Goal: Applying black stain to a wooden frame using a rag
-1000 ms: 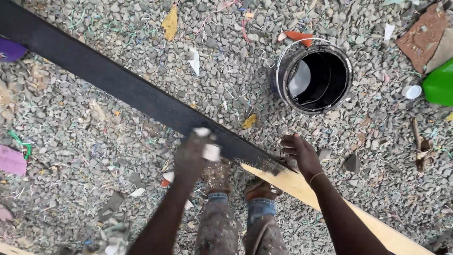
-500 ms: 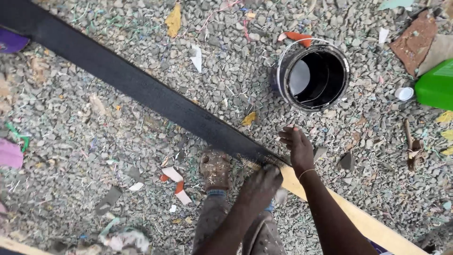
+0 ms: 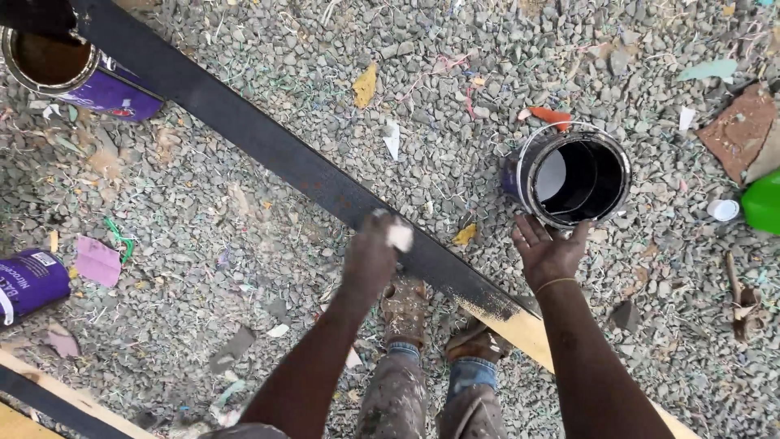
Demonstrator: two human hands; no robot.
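The long plank runs diagonally from upper left down to lower right across the gravel, black along most of it and bare wood near the feet. The left hand rests on its painted face, closed around what looks like a pale rag (blurred, so I can't be sure), while the right hand hovers open and empty just off the plank's far edge, fingers near the rim of the open paint can, whose inside looks black.

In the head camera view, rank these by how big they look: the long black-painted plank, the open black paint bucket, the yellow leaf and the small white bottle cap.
Largest to smallest:
1. Long black-painted plank
2. Open black paint bucket
3. Yellow leaf
4. Small white bottle cap
All lie on the gravel, so nearness hardly skews this.
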